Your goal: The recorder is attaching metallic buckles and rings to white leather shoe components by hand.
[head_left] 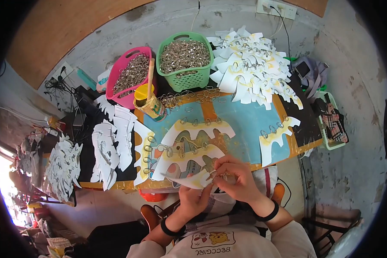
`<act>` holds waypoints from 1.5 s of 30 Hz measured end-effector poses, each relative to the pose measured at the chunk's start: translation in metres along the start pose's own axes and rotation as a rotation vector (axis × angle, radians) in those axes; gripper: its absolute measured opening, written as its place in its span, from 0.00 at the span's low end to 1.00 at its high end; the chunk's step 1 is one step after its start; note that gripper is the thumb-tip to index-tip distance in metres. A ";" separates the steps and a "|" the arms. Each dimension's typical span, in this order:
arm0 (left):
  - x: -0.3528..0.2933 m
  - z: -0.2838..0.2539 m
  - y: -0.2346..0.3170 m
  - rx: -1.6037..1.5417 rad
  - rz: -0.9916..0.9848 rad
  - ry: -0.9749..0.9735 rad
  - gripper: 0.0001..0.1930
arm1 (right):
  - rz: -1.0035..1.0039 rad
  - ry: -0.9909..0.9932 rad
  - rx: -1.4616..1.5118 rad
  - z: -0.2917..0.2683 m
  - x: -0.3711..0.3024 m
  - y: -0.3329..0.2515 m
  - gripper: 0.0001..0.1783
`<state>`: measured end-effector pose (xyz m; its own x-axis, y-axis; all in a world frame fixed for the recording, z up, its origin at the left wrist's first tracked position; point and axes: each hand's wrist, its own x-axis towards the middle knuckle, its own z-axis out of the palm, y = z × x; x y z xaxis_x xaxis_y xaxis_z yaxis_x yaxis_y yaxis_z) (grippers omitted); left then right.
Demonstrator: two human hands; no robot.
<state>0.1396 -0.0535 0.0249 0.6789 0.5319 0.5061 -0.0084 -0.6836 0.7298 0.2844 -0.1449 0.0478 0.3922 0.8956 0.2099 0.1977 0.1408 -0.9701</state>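
Low at the table's front edge, my left hand (192,201) grips a white cut-out piece (188,180) with yellowish glue on its scalloped edge. My right hand (238,179) is closed in a pinch at the piece's right end, holding a small metal ring (222,175) partly hidden by the fingers. Just beyond lies another glued white piece (189,160) with metal rings along its edge. Farther off is a similar piece (202,128). One more stands lengthwise at the left (143,152), and a ringed piece (271,139) lies at the right.
A glue can (152,108) with a wooden-handled stick (151,77) stands before a pink basket (112,86) and a green basket (187,81), both full of metal rings. Loose rings (204,94) lie nearby. Finished-looking white pieces (253,64) pile up back right; plain white pieces (105,150) stack left.
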 end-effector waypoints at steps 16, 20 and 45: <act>-0.029 0.005 -0.006 -0.489 -0.596 -0.063 0.05 | 0.243 0.405 0.480 -0.030 0.002 0.034 0.09; -0.029 0.009 -0.010 -0.539 -0.595 0.095 0.11 | 0.011 0.341 -0.305 -0.036 -0.017 0.040 0.02; -0.039 0.012 -0.023 -0.480 -0.560 0.124 0.13 | 0.704 1.013 0.281 -0.171 -0.105 0.082 0.15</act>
<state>0.1223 -0.0642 -0.0168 0.5886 0.8080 0.0275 -0.0243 -0.0163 0.9996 0.4134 -0.2993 -0.0327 0.8691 0.1070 -0.4829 -0.4818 -0.0377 -0.8755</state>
